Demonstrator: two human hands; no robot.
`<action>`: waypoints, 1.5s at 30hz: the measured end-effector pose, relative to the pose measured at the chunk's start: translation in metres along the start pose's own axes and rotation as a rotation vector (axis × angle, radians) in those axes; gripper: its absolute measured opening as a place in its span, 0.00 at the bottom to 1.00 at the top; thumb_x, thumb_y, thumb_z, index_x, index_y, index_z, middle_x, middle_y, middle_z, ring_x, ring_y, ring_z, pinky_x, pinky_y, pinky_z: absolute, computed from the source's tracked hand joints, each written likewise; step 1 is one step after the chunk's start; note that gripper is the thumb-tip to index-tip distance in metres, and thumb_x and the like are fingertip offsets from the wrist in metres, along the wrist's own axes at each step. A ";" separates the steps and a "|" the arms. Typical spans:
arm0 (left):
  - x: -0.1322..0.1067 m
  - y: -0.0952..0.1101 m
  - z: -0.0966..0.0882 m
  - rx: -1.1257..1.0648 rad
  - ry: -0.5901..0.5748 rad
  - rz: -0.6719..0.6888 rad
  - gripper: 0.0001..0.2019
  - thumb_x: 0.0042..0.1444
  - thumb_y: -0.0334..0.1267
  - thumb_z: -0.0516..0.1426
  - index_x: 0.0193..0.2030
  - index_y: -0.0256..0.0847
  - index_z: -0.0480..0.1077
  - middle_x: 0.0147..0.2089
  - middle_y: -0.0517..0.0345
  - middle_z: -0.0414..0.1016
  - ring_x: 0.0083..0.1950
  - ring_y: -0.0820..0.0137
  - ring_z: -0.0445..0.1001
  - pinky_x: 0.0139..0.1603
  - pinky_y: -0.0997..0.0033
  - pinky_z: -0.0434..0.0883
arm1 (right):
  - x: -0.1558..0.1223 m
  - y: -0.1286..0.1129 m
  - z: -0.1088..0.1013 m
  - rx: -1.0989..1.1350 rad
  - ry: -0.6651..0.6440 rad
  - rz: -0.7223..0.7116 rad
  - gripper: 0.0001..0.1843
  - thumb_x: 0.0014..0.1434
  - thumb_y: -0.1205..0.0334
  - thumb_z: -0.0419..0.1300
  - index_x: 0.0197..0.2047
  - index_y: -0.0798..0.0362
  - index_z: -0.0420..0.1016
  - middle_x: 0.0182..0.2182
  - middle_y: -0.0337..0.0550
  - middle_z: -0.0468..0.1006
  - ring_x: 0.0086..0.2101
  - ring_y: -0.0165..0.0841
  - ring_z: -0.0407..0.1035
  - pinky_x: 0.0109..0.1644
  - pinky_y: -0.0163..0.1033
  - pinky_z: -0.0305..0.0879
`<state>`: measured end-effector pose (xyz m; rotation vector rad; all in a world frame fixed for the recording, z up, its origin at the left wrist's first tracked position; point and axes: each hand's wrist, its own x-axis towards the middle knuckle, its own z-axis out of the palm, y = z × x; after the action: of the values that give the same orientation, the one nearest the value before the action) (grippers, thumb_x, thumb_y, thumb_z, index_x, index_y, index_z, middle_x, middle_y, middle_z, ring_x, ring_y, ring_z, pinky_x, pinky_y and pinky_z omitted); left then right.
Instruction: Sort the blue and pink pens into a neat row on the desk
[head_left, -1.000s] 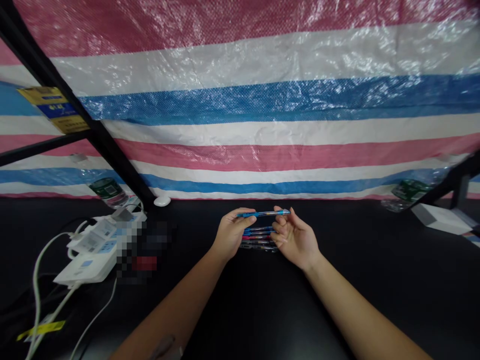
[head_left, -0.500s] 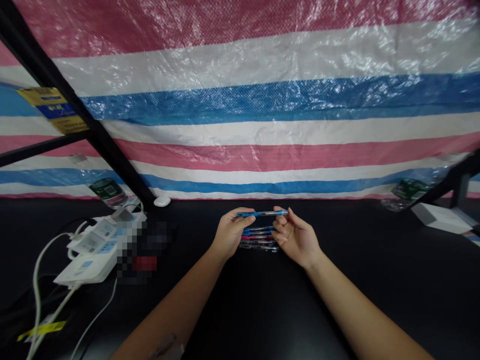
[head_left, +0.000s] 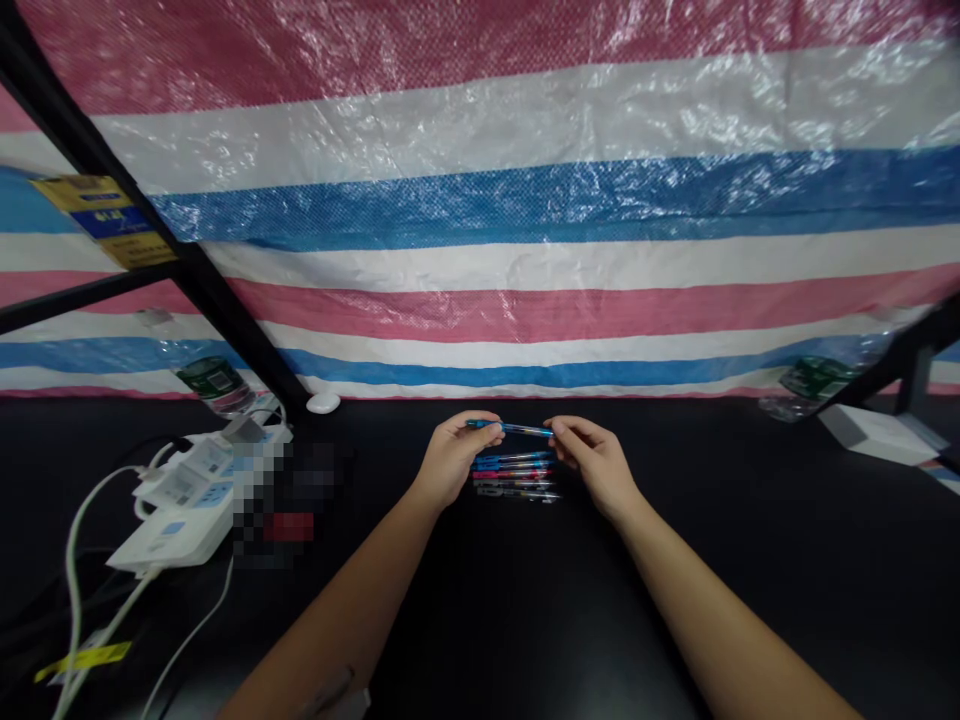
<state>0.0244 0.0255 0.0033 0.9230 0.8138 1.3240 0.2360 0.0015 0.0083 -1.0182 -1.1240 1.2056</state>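
Pinching a blue pen (head_left: pixel 517 428) at both ends between the left hand (head_left: pixel 454 462) and right hand (head_left: pixel 596 465), fingers (head_left: pixel 484 422) closed on the barrel to hold it level, we have it just above a row of pens (head_left: pixel 516 478) lying parallel on the black surface (head_left: pixel 675 600).

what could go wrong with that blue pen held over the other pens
The blue pen is held only near its ends, between the left hand and right hand, so it might slip and fall onto the row of pens just below. Those pens lie loose and close together on a glossy black tabletop, so a dropped pen or a brush from either hand could roll them or knock them out of line.
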 end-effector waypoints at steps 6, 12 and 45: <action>0.001 -0.002 -0.004 0.114 0.008 0.025 0.14 0.44 0.37 0.73 0.38 0.38 0.81 0.33 0.53 0.83 0.38 0.68 0.80 0.48 0.65 0.74 | 0.002 0.005 -0.001 -0.025 -0.023 0.027 0.17 0.56 0.47 0.70 0.33 0.55 0.82 0.25 0.41 0.75 0.24 0.28 0.61 0.27 0.35 0.54; 0.003 0.001 -0.011 0.328 -0.039 0.054 0.13 0.47 0.41 0.71 0.39 0.40 0.81 0.32 0.54 0.82 0.33 0.67 0.78 0.40 0.65 0.73 | 0.004 0.012 0.000 0.012 -0.037 0.081 0.16 0.57 0.49 0.69 0.35 0.54 0.82 0.27 0.41 0.76 0.24 0.28 0.63 0.27 0.34 0.55; -0.029 -0.008 -0.009 1.637 -0.481 0.311 0.34 0.59 0.42 0.54 0.72 0.36 0.56 0.72 0.32 0.58 0.73 0.42 0.54 0.71 0.31 0.47 | -0.016 0.032 0.003 -1.321 -0.475 -0.342 0.42 0.69 0.36 0.47 0.77 0.52 0.50 0.74 0.56 0.50 0.72 0.53 0.42 0.73 0.58 0.48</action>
<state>0.0170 -0.0028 -0.0088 2.5745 1.3459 0.3454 0.2271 -0.0117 -0.0240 -1.3902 -2.4846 0.2919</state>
